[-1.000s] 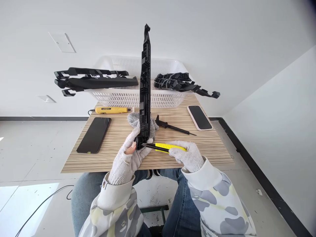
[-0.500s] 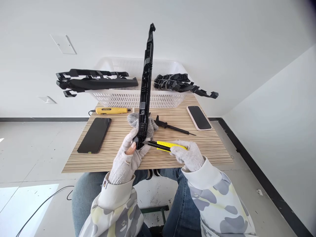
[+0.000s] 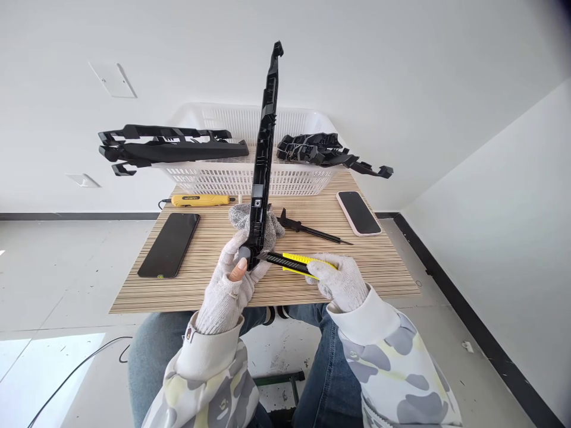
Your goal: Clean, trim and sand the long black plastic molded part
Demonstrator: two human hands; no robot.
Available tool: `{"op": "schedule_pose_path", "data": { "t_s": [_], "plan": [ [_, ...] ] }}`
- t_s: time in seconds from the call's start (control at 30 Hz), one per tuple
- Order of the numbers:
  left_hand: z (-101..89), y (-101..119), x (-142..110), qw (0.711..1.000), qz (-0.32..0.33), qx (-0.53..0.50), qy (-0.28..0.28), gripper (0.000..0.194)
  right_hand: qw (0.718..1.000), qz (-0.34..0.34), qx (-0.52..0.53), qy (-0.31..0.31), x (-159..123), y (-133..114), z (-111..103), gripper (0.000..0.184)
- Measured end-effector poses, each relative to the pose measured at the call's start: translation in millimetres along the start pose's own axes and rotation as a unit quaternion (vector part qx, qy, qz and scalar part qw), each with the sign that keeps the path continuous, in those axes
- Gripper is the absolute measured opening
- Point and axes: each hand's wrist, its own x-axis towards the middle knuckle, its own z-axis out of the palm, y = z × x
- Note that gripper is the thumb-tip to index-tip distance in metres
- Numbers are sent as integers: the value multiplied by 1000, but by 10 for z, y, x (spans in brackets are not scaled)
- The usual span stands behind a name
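Observation:
My left hand, in a white knit glove with the thumb tip bare, is closed round the lower end of a long black plastic trim part. The part stands nearly upright, its ribbed inner side towards me. In my gloved right hand is a yellow and black utility knife, pointing left. Its blade tip meets the lower right edge of the part, close to my left fingers; exact contact is hard to make out. Behind the part's lower end lies a grey knit cloth or glove, partly hidden.
A white plastic basket at the back bears more black trim parts on the left and a bundle on the right. On the wooden table lie a yellow power tool, a black phone, a caliper and a pink-edged phone.
The black part has turned slightly in my left hand, showing more of its rounded lower end. The knife has rolled a little in my right hand, its blade still at the part's lower edge.

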Motion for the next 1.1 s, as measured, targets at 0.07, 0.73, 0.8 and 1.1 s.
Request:
{"op": "schedule_pose_path", "data": {
  "t_s": [0.07,0.73,0.8,1.1],
  "plan": [
    [0,9,-8,1000,-5,13,3,45,1000,-1,8,8,-12,5,10,44],
    [-50,25,-78,997,-61,41,18,41,998,-46,29,11,-28,48,-23,38],
    [-26,45,-87,997,-66,37,15,40,998,-47,33,2,-27,45,-25,37],
    [39,77,-76,998,-62,17,21,43,999,-29,37,-9,-19,31,-31,38]
  ]
}}
